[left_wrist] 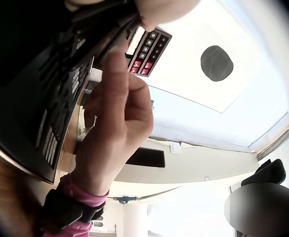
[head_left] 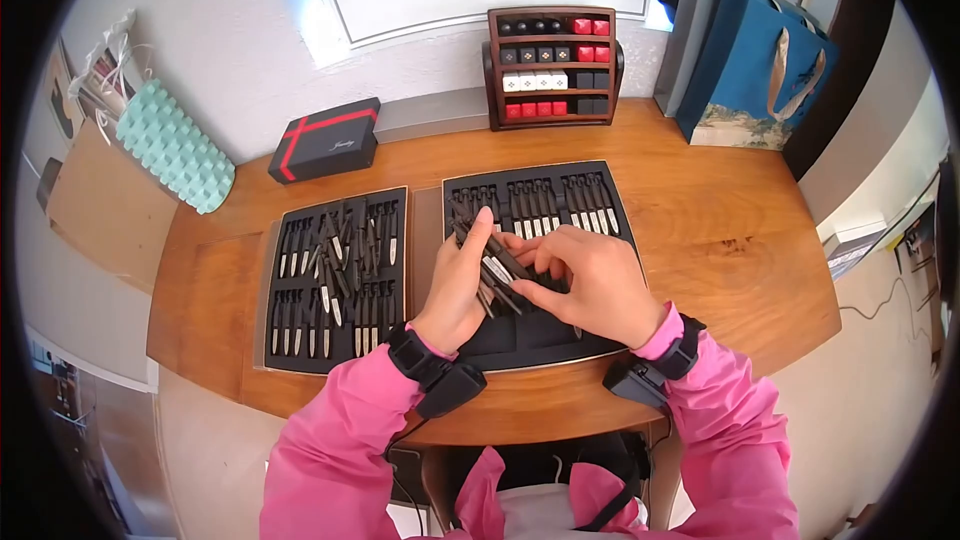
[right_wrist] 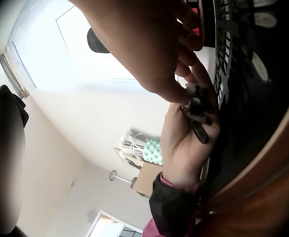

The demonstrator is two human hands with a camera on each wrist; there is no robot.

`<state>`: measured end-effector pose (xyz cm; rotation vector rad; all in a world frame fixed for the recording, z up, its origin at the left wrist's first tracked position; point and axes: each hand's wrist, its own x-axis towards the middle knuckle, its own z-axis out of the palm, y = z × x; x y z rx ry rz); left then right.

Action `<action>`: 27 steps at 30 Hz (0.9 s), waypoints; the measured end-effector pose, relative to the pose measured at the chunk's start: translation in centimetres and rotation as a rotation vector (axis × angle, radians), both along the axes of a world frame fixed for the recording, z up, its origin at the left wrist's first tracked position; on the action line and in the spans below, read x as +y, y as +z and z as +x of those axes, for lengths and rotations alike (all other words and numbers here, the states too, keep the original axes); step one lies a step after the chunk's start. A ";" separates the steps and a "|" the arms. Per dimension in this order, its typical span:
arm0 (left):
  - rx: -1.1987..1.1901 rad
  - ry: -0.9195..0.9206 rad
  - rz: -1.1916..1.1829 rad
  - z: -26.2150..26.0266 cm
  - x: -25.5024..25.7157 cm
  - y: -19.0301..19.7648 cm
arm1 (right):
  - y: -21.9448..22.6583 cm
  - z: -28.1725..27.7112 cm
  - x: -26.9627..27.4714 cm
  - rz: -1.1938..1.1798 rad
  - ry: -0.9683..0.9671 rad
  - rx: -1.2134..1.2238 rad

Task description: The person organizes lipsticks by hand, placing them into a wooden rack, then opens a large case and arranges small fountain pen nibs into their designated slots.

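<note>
Several slim black sticks with pale, tapered ends (head_left: 497, 270) form a loose bundle near the centre of the head view, above the tray on the right side of the frame (head_left: 555, 348). Exact count: cannot tell, they overlap.

Handling (judged): each stick probably light and stiff, smooth enough to slide over its neighbours — the bundle could splay if squeezed at one end only. Best hold looks to be around the middle of the shafts, with a single stick pinched by its sides.

Orientation: long axes run mostly from upper left to lower right of the frame, fanned a little, not parallel. At least one pale end faces up at mid-bundle; which way every tip points cannot be told.

Fingers: the left hand (head_left: 450, 295) cradles the bundle, thumb raised along its near side, the other fingers around the far side. The right hand (head_left: 605, 285) has thumb and fingers bent in narrow against the sticks, pinching at the bundle's right side.

Surroundings: rows of like sticks stand in the right-side tray's upper part, pale ends toward the bottom of the frame. The tray on the left side of the frame (head_left: 300, 363) has similar rows, plus a loose heap (head_left: 345, 250) lying crosswise on top. Both trays rest on a wooden table (head_left: 715, 190). Farther up: a black gift box with red ribbon (head_left: 335, 147), upper left; a wooden rack of small cubes (head_left: 555, 124), upper centre; a blue gift bag (head_left: 745, 70), upper right.
</note>
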<state>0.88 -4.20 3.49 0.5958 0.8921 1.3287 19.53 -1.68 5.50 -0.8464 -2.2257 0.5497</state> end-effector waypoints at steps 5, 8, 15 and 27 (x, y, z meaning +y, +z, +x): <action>0.054 -0.048 0.018 0.5 -0.2 0.3 | -0.7 -0.2 -0.5 -0.068 -0.062 0.008; 0.113 -0.048 0.036 0.8 -0.4 0.7 | -1.1 0.1 -0.2 -0.184 -0.039 0.143; -0.025 0.229 0.040 -0.6 0.7 -0.2 | 0.2 2.4 0.3 -0.091 -0.065 0.301; 0.030 0.203 0.026 -1.0 0.6 -0.4 | 1.7 4.2 -1.2 0.254 0.168 -0.097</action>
